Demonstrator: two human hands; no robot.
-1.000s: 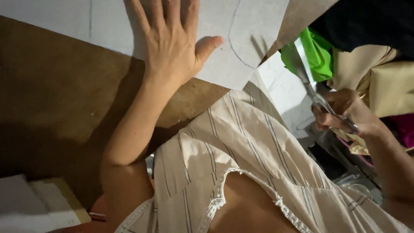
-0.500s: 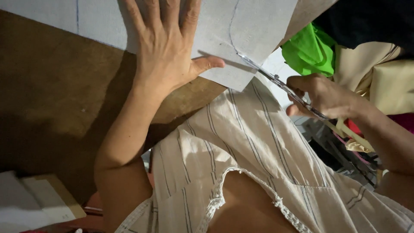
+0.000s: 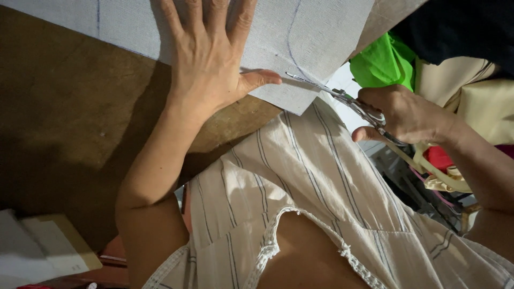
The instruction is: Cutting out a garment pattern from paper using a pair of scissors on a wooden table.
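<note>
- Two hands work one sheet of grey cloth (image 3: 300, 48) at the table's (image 3: 69, 123) near edge.
- Left hand (image 3: 211, 59): fingers spread flat, pressing the cloth down, thumb lying along its near edge; it grips nothing.
- Right hand (image 3: 407, 115): fingers closed through the handles of the scissors (image 3: 342, 99), whose blades enter the cloth's edge beside the thumb, near a curved drawn line.
- Cloth: lies over the table, its near corner hanging past the edge. It looks thin, light and limp, likely to shift or pucker, so I judge it best held flat close to the cut.
- Beyond: green fabric (image 3: 383, 64), beige fabric and dark clutter right of the table; papers (image 3: 43, 249) at lower left.
</note>
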